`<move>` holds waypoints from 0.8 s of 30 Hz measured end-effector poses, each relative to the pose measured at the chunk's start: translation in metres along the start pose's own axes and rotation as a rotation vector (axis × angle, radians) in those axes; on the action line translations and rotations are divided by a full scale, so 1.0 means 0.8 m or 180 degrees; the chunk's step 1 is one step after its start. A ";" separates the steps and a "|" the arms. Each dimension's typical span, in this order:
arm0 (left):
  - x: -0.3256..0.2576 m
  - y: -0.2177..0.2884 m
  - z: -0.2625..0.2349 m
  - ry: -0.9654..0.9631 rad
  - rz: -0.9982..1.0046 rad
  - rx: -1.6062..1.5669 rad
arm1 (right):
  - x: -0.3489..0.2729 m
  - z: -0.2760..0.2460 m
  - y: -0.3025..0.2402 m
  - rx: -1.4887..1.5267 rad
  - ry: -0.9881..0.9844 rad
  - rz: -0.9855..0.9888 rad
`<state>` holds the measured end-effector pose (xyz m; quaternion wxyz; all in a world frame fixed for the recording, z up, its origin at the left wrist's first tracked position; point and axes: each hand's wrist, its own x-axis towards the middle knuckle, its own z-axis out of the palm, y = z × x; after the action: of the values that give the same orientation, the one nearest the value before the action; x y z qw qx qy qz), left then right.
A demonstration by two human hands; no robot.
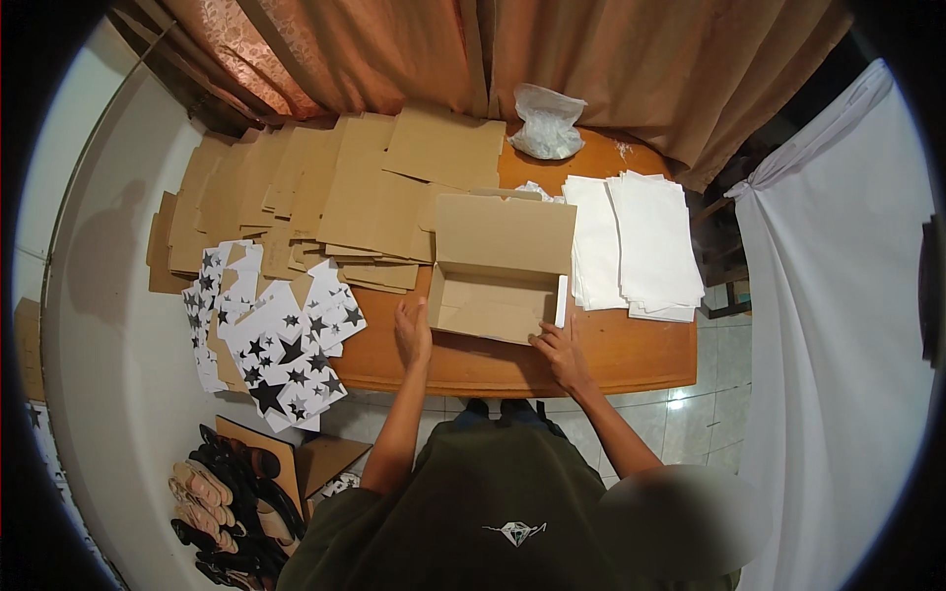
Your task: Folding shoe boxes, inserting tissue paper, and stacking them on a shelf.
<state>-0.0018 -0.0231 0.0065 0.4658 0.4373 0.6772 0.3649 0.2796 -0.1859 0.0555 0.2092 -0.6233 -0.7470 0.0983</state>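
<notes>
An open brown cardboard box [498, 295] stands at the table's front edge, its lid [506, 229] raised at the back. Its inside is bare cardboard, and a white flap [562, 300] shows at the right end. My right hand [560, 350] grips the front wall near the right corner, fingertips over the rim. Beside the box's left wall is my left hand [414, 333], thumb and fingers apart; whether it touches the wall I cannot tell.
Flat cardboard blanks [360, 197] overlap across the table's back left. Star-printed white sheets [286, 355] lie at the front left. White paper stacks [655, 241] are on the right, a clear plastic bag [548, 123] behind. Shoes [236, 492] stand on the floor at lower left.
</notes>
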 end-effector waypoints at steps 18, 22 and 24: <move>-0.048 0.016 -0.008 -0.1565 0.1265 0.1502 | -0.004 0.016 0.021 0.0993 0.0627 0.1693; -0.049 0.011 -0.011 -0.1701 0.1609 0.1395 | -0.007 0.031 0.028 0.0931 0.0946 0.1705; -0.047 0.018 -0.011 -0.1668 0.1350 0.1434 | 0.001 0.033 0.027 0.0824 0.1027 0.1736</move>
<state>0.0002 -0.0536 0.0338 0.4295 0.7367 0.4934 0.1716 0.2876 -0.1779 0.0235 0.3681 -0.7759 -0.4915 0.1447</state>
